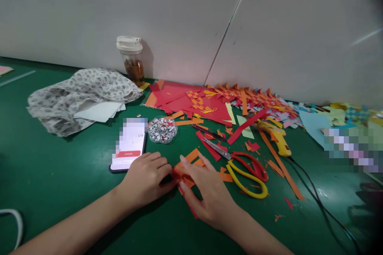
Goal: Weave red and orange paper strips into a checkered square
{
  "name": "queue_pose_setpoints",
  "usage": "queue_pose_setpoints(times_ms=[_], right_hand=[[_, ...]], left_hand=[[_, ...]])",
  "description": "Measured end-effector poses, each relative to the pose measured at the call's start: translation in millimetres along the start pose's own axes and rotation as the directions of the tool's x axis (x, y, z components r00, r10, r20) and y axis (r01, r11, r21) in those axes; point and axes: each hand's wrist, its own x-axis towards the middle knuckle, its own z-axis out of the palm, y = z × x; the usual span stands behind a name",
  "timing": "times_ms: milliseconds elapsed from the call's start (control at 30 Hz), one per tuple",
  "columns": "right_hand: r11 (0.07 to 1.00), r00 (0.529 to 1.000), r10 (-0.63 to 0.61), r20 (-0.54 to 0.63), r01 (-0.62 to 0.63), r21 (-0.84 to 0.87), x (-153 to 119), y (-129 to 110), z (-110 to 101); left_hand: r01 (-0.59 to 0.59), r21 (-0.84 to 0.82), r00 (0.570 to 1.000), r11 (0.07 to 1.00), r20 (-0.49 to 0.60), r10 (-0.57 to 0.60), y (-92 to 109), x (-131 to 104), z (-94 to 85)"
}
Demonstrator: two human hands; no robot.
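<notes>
Between my hands lies a small piece of interlaced orange and red paper strips, low over the green table. My left hand is closed, its fingertips pinching the left edge of this piece. From the other side, the thumb and fingers of my right hand grip the same strips, covering much of them. Just beyond my right hand rest scissors with one red and one yellow handle, blades slightly apart. A phone with a lit screen lies beyond my left hand.
A clear flower-shaped box sits beside the phone. Behind are a patterned cloth, a lidded cup and red paper sheets. Woven orange paperwork lies along the wall. The yellow glue gun trails a black cord.
</notes>
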Motion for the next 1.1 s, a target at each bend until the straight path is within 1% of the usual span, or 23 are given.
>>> queue_pose_setpoints(times_ms=[100, 200, 300, 367, 467, 533, 600, 667, 700, 733, 800, 900, 967, 1100], right_hand=[[0.999, 0.999, -0.018, 0.039, 0.017, 0.046, -4.4, -0.4, 1.9], [0.998, 0.997, -0.032, 0.077, 0.028, 0.051, -5.1, 0.6, 2.4], [0.998, 0.990, -0.067, 0.121, 0.064, 0.025, -2.5, -1.2, 0.5], [0.998, 0.986, -0.055, 0.158, 0.054, 0.007, -0.7, -3.7, -1.2], [1.000, 0.982, 0.003, 0.188, -0.006, 0.015, 0.9, -6.1, -3.1], [0.999, 0.988, 0.006, 0.155, -0.013, 0.040, 1.0, -4.5, -4.3], [0.999, 0.999, 0.011, 0.040, -0.013, 0.035, 0.1, -0.3, -7.2], [0.997, 0.991, 0.074, -0.115, -0.078, -0.029, -2.1, 4.9, -12.8], [0.986, 0.976, 0.133, -0.175, -0.149, -0.081, -4.0, 7.3, -16.4], [0.964, 0.961, 0.186, -0.203, -0.218, -0.151, -6.4, 9.1, -20.1], [0.895, 0.948, 0.249, -0.197, -0.303, -0.327, -12.7, 10.8, -26.0], [0.787, 0.942, 0.292, -0.166, -0.335, -0.518, -23.0, 9.0, -27.2], [0.753, 0.945, 0.290, -0.151, -0.323, -0.573, -27.6, 6.7, -23.7], [0.744, 0.952, 0.280, -0.125, -0.298, -0.598, -29.1, 4.9, -16.9]], left_hand=[[0.031, 0.019, 0.999, 0.999, 0.042, -0.032, -0.1, 0.6, -1.7], [0.059, 0.011, 0.998, 0.998, 0.038, -0.059, 0.6, 2.6, -4.2], [0.060, -0.021, 0.998, 0.998, 0.033, -0.060, 1.2, 4.0, -7.1], [0.042, -0.043, 0.999, 0.998, 0.027, -0.041, 1.2, 4.2, -8.3], [0.015, -0.061, 1.000, 0.998, 0.029, -0.013, 0.8, 4.1, -8.2], [0.006, -0.070, 1.000, 0.998, 0.031, -0.004, 0.7, 4.0, -7.4], [0.006, -0.073, 1.000, 0.997, 0.018, -0.005, 1.0, 3.9, -6.5], [0.008, -0.078, 1.000, 0.997, 0.000, -0.008, 1.4, 3.7, -6.0], [0.009, -0.082, 1.000, 0.997, -0.007, -0.009, 1.6, 3.4, -5.8], [0.008, -0.085, 1.000, 0.996, -0.011, -0.009, 1.7, 3.1, -5.7], [0.006, -0.082, 1.000, 0.997, -0.017, -0.008, 1.6, 2.5, -5.6], [0.002, -0.071, 1.000, 0.997, -0.029, -0.004, 1.2, 2.2, -5.8], [0.000, -0.073, 0.999, 0.997, -0.039, -0.003, 1.1, 2.5, -6.1], [-0.001, -0.085, 0.999, 0.996, -0.042, -0.002, 1.4, 2.8, -7.0]])
